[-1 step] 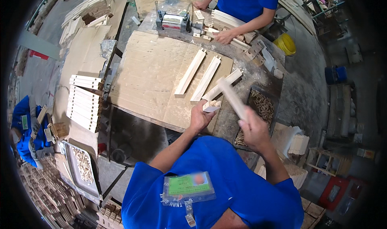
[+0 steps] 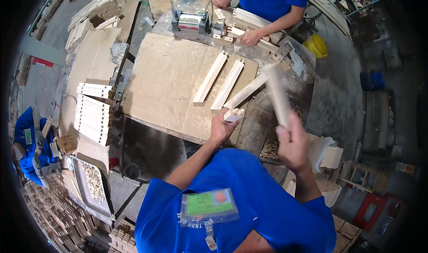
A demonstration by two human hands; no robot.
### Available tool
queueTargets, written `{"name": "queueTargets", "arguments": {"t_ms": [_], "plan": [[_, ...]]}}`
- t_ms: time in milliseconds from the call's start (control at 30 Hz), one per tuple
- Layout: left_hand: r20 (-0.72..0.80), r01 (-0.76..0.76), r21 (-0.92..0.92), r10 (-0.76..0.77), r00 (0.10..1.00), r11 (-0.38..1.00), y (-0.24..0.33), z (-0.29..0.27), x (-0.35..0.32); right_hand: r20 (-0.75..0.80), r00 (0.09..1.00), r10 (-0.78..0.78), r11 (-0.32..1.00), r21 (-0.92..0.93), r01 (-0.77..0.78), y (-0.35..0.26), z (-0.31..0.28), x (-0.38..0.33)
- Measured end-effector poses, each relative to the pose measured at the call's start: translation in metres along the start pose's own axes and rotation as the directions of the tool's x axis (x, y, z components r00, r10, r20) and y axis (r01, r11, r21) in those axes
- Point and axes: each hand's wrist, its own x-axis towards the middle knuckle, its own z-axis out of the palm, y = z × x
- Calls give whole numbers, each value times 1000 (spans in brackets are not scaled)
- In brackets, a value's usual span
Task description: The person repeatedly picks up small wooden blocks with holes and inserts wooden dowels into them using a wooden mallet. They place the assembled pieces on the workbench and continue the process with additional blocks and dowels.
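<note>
My left hand (image 2: pixel 221 129) is wrapped round a pale wooden bar (image 2: pixel 233 115), whose end with small dowels faces up. In my right hand (image 2: pixel 294 141) a light wooden stick (image 2: pixel 277 92), smeared by motion, is gripped near its lower end. It is raised to the right of the bar and apart from it. Just beyond my left hand another bar (image 2: pixel 245 91) lies slanted on the cardboard. Two more bars, one on the left (image 2: pixel 210 78) and one beside it (image 2: pixel 227 84), show dowels at their far ends. Below the stick, my right arm partly hides a tray of dowels (image 2: pixel 269 150).
Cardboard (image 2: pixel 156 83) covers the bench. At its far side are a small machine (image 2: pixel 191 22) and a co-worker's hand (image 2: pixel 251 38) on wooden pieces. Drilled bars (image 2: pixel 92 119) lie on the left table near a metal tray (image 2: pixel 79 166) of dowels. A yellow bucket (image 2: pixel 315 46) stands far right.
My right hand has moved up and to the right, lifting the stick away from above the bar. My left hand keeps its place. The co-worker's hand has shifted slightly.
</note>
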Motion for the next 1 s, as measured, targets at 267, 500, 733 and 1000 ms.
{"name": "queueTargets", "arguments": {"t_ms": [267,500,733,1000], "plan": [[18,-41,-44,42,999,998,3,4,-5,100,995,1,993,-114,10,52,50,-26],[2,-22,-40,22,1000,999,8,4,-3,-255,952,-170,921,302,245,32,42,-31],[0,-12,56,12,1000,998,-1,1,-3,-3,999,-41,982,186,40,7,34,-14],[6,-1,88,1,1000,996,-10,2,2,88,995,-37,996,84,29,56,78,-21]]}}
